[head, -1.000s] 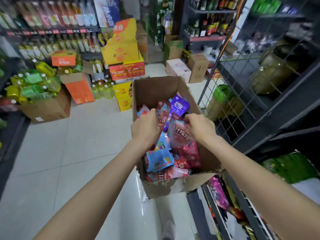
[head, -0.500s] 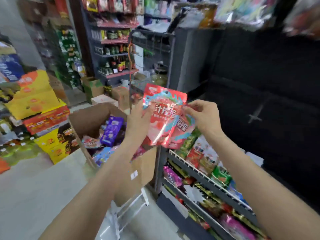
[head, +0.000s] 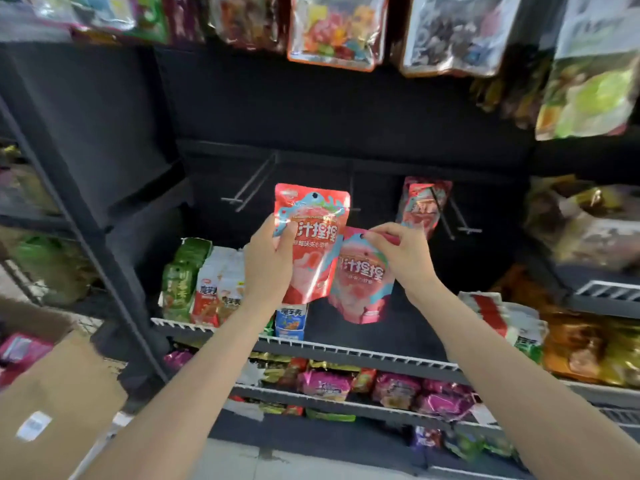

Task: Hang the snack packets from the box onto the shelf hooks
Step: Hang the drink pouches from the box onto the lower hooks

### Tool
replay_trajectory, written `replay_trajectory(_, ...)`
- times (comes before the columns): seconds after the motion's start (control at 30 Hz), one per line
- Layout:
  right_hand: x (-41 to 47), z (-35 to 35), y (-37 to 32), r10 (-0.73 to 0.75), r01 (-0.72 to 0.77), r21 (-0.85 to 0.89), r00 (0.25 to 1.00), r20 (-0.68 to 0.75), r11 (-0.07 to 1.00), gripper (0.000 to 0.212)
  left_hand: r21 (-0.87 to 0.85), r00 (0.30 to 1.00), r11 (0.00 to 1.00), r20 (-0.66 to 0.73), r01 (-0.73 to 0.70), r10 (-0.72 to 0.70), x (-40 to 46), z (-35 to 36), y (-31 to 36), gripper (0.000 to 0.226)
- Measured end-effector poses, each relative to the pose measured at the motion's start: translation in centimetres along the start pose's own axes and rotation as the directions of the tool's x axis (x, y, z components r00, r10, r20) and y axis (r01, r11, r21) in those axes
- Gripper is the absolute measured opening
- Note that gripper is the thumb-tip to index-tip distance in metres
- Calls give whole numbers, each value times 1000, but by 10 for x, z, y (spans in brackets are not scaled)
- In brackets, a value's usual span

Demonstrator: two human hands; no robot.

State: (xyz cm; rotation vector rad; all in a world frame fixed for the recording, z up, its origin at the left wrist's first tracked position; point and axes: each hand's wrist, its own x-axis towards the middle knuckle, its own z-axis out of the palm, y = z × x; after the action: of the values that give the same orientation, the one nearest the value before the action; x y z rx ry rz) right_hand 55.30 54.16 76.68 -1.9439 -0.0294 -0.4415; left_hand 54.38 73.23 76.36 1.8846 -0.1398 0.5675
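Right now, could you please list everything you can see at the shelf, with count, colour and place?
Held snack packets: two, red and pink; upright one in the left hand, lower one pinched at its top corner by the right.
Hung packet: one, red, on the right hook.
Empty hooks: one double-wire pair, grey, left of centre.
Hanging bags: several, mixed colours, top row.
Shelf packets: many, green, white and red, on the wire-edged shelf below the hands.
Lower packets: many, mostly pink, on the tier beneath.
Cardboard box: one, brown, lower left.
Left hand: one, gripping.
Right hand: one, pinching.
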Motion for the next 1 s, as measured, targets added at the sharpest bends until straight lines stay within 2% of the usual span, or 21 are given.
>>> replay_trajectory(0.2,14,-77,60,80,-80,-2,993,-92,997,6,63,999,998,47,2,-5,-16,84,15,21)
replay_trajectory(0.37,26,-118,86,76,-75,14,988,-134,997,7,102,999,995,24,22,-25,-21,133,29,21)
replay_trajectory(0.63,56,-136,116,109,-101,75,987,-119,992,6,109,997,992,-54,64,-59,-29,172,34,27)
replay_trajectory(0.87,66,-141,130,28,-27,16,999,-24,1000,14,132,989,985,-114,109,-94,-22,188,35,28)
replay_trajectory(1.0,73,-141,134,-5,4,-6,999,-32,1000,16,149,989,982,-103,121,-106,-13,198,32,25)
